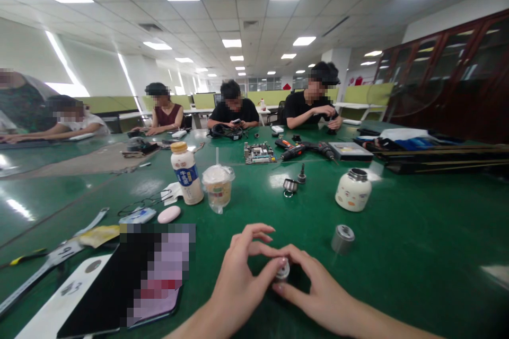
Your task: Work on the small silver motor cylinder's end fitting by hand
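Low in the middle of the view, my left hand (240, 270) and my right hand (312, 280) meet over a small round grey-white part (282, 270). My left thumb presses on its top. The right thumb and index finger close around its side, and its lower end is partly hidden. Beyond my right hand a silver metal cup-shaped lid (342, 239) stands on the table. Farther back is a cream flask body (353, 190) with a patterned side and an uncovered metal neck. A metal ring-shaped piece (290, 186) and a dark stopper-like piece (302, 174) lie left of the flask.
On the green table (417, 254) a drink bottle (186, 175) and a plastic cup with a straw (217, 189) stand ahead left. A tablet-like dark slab (103, 286) lies near left. Farther off are a circuit board (259, 153), a power drill (298, 150) and several people.
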### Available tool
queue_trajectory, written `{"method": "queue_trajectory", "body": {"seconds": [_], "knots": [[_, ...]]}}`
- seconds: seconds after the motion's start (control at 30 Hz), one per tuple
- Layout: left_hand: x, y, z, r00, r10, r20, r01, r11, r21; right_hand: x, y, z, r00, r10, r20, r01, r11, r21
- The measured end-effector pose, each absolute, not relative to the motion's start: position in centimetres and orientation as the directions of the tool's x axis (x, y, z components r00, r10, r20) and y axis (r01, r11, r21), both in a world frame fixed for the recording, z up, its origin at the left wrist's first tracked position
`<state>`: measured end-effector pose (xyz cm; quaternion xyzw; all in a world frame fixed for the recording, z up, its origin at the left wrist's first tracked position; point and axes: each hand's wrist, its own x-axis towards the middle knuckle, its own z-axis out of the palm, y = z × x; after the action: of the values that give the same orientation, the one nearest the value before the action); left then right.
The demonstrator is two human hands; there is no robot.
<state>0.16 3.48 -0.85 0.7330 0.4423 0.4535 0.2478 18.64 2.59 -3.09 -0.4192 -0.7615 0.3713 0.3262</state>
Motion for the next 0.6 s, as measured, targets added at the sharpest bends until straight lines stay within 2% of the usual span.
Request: {"method": "queue_trajectory", "body": {"seconds": [0.13, 0.23, 0.33, 0.5, 0.6], "knots": [[-1.0, 4.6, -2.0, -0.028, 0.902, 0.431, 0.498, -0.361, 0.788, 18.6, 2.5, -2.7, -0.435, 0.888, 0.151, 0.403, 0.341, -0.849], [-1.9, 5.2, -3.5, 0.047, 0.944, 0.327, 0.587, -0.291, 0.755, 18.5, 2.5, -2.4, -0.433, 0.892, 0.132, 0.403, 0.323, -0.857], [-2.3, 5.5, -4.3, 0.082, 0.947, 0.31, 0.636, -0.289, 0.715, 18.5, 2.5, -2.3, -0.437, 0.89, 0.133, 0.401, 0.325, -0.856], [-1.7, 5.1, -2.6, 0.033, 0.935, 0.353, 0.504, -0.32, 0.802, 18.6, 2.5, -2.4, -0.433, 0.891, 0.139, 0.404, 0.329, -0.854], [-0.8, 4.3, -1.1, 0.11, 0.92, 0.377, 0.409, -0.388, 0.826, 18.6, 2.5, -2.7, -0.434, 0.887, 0.158, 0.396, 0.345, -0.851]]}}
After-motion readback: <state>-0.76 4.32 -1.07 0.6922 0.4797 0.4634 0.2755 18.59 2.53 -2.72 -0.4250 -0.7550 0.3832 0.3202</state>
